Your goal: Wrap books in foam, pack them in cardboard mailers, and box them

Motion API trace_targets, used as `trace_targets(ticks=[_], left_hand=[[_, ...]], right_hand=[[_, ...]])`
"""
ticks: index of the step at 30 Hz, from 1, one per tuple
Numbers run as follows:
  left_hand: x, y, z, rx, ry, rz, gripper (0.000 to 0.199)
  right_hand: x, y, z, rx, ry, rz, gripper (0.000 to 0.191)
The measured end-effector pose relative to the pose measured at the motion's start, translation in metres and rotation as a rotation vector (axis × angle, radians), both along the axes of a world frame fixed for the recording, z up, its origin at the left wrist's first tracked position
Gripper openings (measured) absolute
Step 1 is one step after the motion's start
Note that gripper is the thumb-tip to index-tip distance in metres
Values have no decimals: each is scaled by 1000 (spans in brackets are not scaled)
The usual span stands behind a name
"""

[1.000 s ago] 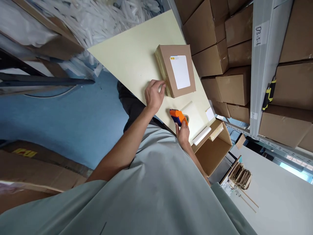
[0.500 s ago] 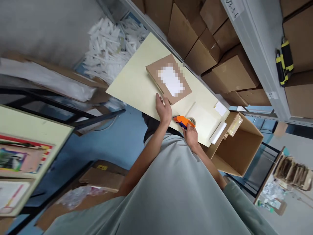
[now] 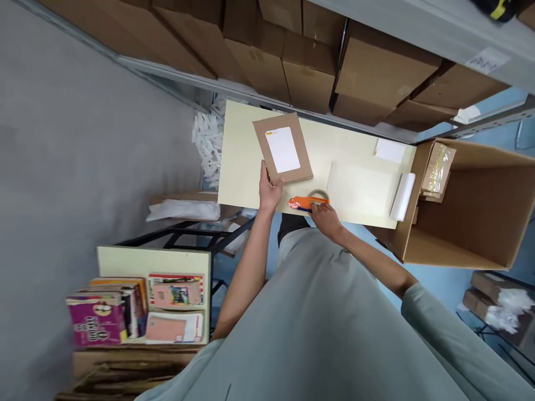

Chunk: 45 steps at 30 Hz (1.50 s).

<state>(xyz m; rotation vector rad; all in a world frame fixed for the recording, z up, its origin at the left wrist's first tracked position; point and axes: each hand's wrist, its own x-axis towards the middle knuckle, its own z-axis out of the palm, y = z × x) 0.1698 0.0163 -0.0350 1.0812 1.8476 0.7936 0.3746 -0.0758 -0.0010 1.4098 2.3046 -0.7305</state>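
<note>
A flat cardboard parcel [image 3: 301, 149] with a white label [image 3: 283, 150] lies on the pale table [image 3: 240, 184], slightly turned. My left hand [image 3: 271, 194] is at its near left corner, the thumb by the near edge and the fingers along the left side, gripping the corner. In my right hand [image 3: 326, 218] is an orange tape dispenser [image 3: 301, 203], held by its handle end over the table's near edge. Its tape roll [image 3: 319, 195] shows just beyond my fingers. The dispenser points left, a little apart from the parcel.
A backing sheet [image 3: 359, 186], a white roll [image 3: 403, 196] and a white label sheet [image 3: 389, 150] lie on the table's right part. Beside it stands a large open carton [image 3: 468, 234] with small parcels inside. Boxes [image 3: 309, 83] fill the shelf behind. Books [image 3: 98, 317] sit at lower left.
The view has turned, so the table now runs nearly level. My left hand has closed in on the parcel's corner. The tape dispenser stays in my right hand, still near the table's edge.
</note>
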Motion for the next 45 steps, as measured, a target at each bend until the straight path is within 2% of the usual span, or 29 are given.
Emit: trace_targets(ticks=[3, 6, 9, 12, 18, 21, 28, 31, 35, 40, 45], left_hand=[[10, 9, 16, -124, 216, -36, 114], [45, 20, 24, -250, 442, -29, 132], [74, 29, 20, -323, 570, -27, 144], [81, 31, 14, -337, 646, -29, 142], [78, 28, 17, -352, 693, -50, 143], [80, 29, 20, -380, 687, -45, 143], [75, 29, 20, -375, 682, -85, 143], [67, 29, 25, -377, 654, -126, 145], [48, 29, 33, -383, 613, -228, 147], [27, 26, 37, -329, 595, -313, 148], [1, 25, 48, -309, 612, -486, 151]], right_hand=[[-12, 2, -1, 4, 23, 20, 35], [-15, 0, -1, -10, 9, 4, 34], [-12, -2, 0, -37, 5, -22, 35], [-8, -1, 2, -33, 12, -48, 34], [-2, 10, 12, -55, 53, -35, 36], [11, 10, 18, -67, 48, -35, 39], [99, -18, 36, -38, -26, -53, 39], [118, -15, 34, -17, -29, -48, 37], [108, 14, 24, -13, -23, -66, 39], [97, 53, 12, -2, -39, -14, 47], [81, 63, 5, 27, 24, 68, 50]])
